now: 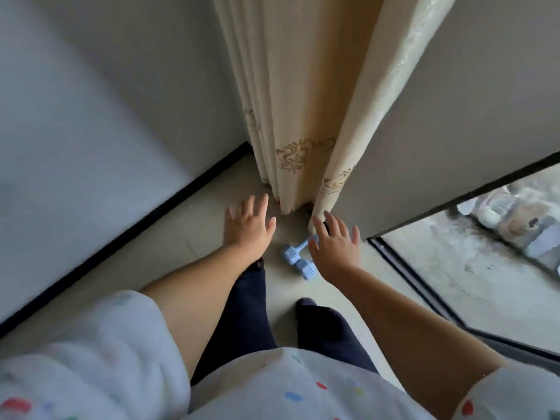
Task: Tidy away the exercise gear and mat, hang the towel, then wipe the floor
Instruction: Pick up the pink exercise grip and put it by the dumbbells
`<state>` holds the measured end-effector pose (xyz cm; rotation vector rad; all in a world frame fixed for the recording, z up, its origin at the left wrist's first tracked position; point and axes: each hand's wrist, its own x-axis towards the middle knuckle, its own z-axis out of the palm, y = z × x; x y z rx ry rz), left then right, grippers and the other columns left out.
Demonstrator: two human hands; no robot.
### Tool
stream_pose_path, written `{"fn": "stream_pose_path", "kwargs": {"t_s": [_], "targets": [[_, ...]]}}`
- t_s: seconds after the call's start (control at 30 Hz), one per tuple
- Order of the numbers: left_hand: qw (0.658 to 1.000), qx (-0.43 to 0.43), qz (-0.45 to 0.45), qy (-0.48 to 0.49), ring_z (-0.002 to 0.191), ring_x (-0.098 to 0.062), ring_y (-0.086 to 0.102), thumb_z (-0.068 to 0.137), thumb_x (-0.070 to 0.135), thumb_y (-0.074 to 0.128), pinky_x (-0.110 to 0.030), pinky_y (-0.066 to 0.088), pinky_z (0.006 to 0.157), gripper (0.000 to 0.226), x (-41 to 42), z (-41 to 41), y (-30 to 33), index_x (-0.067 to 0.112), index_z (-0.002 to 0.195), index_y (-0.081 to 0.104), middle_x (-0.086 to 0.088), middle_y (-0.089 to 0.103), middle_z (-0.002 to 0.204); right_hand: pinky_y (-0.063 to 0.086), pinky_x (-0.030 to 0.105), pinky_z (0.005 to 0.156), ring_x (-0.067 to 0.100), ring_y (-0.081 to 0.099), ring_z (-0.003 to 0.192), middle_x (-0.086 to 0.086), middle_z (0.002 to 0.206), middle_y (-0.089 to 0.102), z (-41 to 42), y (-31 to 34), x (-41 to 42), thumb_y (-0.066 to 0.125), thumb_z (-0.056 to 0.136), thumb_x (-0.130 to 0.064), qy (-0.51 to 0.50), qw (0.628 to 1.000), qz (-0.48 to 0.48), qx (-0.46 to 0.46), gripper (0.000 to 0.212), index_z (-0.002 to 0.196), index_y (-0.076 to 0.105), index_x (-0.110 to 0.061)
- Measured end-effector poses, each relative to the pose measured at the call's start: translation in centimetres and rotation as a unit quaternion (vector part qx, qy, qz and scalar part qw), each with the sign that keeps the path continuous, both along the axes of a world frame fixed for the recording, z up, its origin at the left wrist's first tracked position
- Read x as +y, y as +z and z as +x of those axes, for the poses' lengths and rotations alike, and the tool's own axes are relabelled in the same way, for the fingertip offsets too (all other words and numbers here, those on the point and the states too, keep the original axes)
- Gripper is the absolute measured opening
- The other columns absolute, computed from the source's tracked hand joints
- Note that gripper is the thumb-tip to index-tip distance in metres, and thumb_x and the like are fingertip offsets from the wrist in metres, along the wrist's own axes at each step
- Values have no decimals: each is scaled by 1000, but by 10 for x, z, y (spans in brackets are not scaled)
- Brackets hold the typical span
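Blue dumbbells (298, 259) on the floor beneath left hand (247, 227) and right hand (335, 245), both spread, empty.

Cream curtain (291, 116) (gold-patterned), glass door (485, 253)

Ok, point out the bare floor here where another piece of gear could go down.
Free: the pale floor between the black skirting and the left hand. Crowded: the corner, where the light-blue plastic dumbbells lie under the right hand at the cream curtain.
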<state>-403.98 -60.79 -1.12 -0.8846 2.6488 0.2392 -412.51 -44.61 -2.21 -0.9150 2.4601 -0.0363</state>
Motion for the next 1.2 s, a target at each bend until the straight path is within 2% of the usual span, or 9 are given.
{"fn": "stream_pose_path", "kwargs": {"t_s": [0.2, 0.3, 0.43, 0.63, 0.73, 0.87, 0.93, 1.07, 1.2], "targets": [[986, 17, 7, 165, 141, -24, 23, 100, 44, 27, -46, 19, 115, 58, 77, 86, 14, 20, 151, 13, -8, 20, 154, 5, 52, 116, 19, 7, 146, 1, 158, 11, 6, 13, 21, 29, 100, -38, 196, 979, 19, 43, 54, 151, 15, -25], [955, 20, -11, 295, 142, -23, 22, 100, 43, 27, -45, 19, 115, 58, 88, 150, 24, 20, 151, 14, -7, 20, 155, 8, 53, 117, 20, 13, 145, 1, 157, 15, 41, 23, -3, 32, 98, -39, 294, 954, 0, 57, 56, 150, 15, -26], [869, 33, -31, 492, 142, -23, 20, 100, 42, 29, -45, 18, 115, 58, 123, 246, 38, 20, 151, 13, -8, 19, 156, 4, 51, 117, 20, 10, 146, -1, 159, 6, 128, 40, -27, 23, 100, -42, 452, 891, -29, 45, 54, 151, 6, -30], [764, -4, -64, 642, 142, -23, 20, 100, 44, 27, -47, 19, 115, 61, 246, 385, 55, 20, 152, 6, -7, 16, 156, -1, 52, 117, 19, 0, 148, -2, 161, -1, 281, 50, 7, 17, 101, -43, 617, 785, -44, 26, 55, 152, 0, -30], [717, -17, -66, 694, 143, -23, 18, 100, 44, 28, -48, 17, 116, 61, 324, 450, 58, 20, 152, 6, -9, 15, 157, -2, 53, 117, 20, 0, 148, -1, 161, 0, 360, 50, 53, 18, 101, -43, 676, 733, -71, 19, 55, 152, 1, -29], [681, -36, -63, 729, 143, -24, 17, 99, 43, 28, -48, 15, 115, 62, 436, 527, 66, 19, 152, 6, -9, 14, 157, 0, 53, 117, 20, 1, 148, 0, 161, 1, 458, 46, 133, 20, 101, -42, 719, 691, -73, -3, 55, 152, 3, -28], [638, -43, -62, 767, 144, -24, 16, 100, 43, 27, -49, 14, 116, 62, 497, 563, 69, 19, 152, 5, -9, 13, 157, 1, 53, 117, 20, 2, 148, 0, 161, 1, 504, 47, 179, 20, 101, -42, 757, 650, -72, -17, 55, 152, 4, -29], [527, -63, -66, 845, 143, -25, 18, 100, 43, 26, -48, 17, 114, 62, 592, 621, 75, 19, 152, 4, -9, 14, 156, 2, 53, 117, 19, 4, 148, -1, 161, 2, 589, 56, 252, 21, 101, -42, 828, 554, -82, -32, 55, 152, 5, -29], [464, -55, -61, 882, 142, -25, 18, 99, 44, 27, -48, 17, 114, 63, 634, 662, 70, 19, 152, 3, -9, 13, 156, 3, 53, 117, 19, 4, 148, 0, 161, 3, 658, 60, 280, 22, 101, -42, 865, 492, -90, -24, 55, 152, 5, -28]]}}
